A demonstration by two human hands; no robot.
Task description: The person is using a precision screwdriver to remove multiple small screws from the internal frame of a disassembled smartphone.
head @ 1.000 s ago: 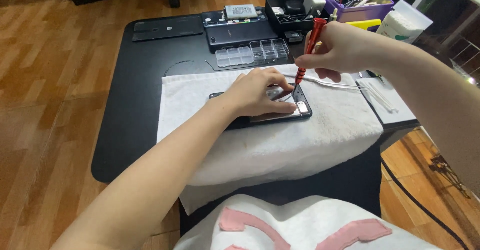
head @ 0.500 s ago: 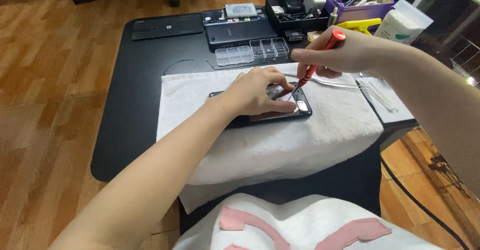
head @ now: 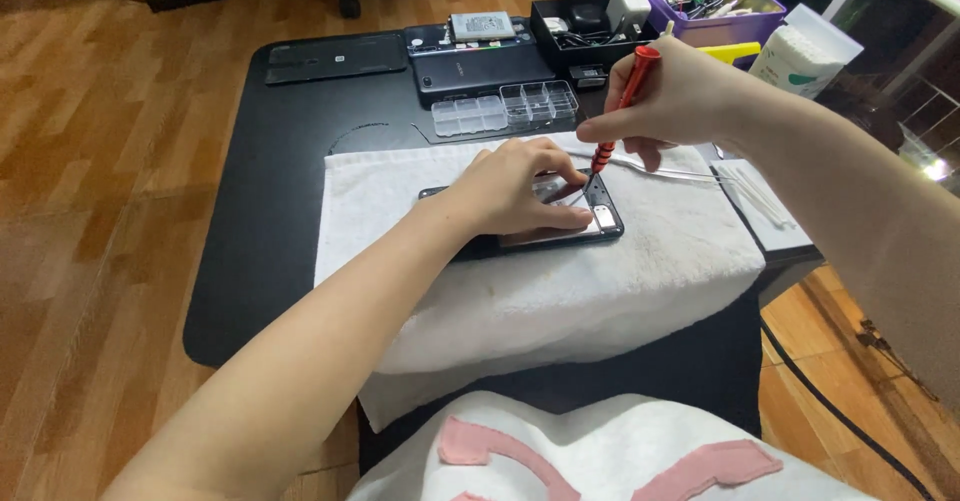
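An opened black phone lies on a white towel in the middle of the black table. My left hand presses flat on the phone's inner parts and covers most of it. My right hand grips a red screwdriver, nearly upright, its tip down on the phone's far right corner, right by my left fingertips.
A clear compartment box sits behind the towel, with dark phone bodies and a back cover beyond. A black tray, a purple box of cables and a white pack stand far right. Metal tweezers lie on the towel.
The screwdriver has swung from a strong tilt back to nearly upright, its tip staying at the phone's far right corner. My left hand has kept its place.
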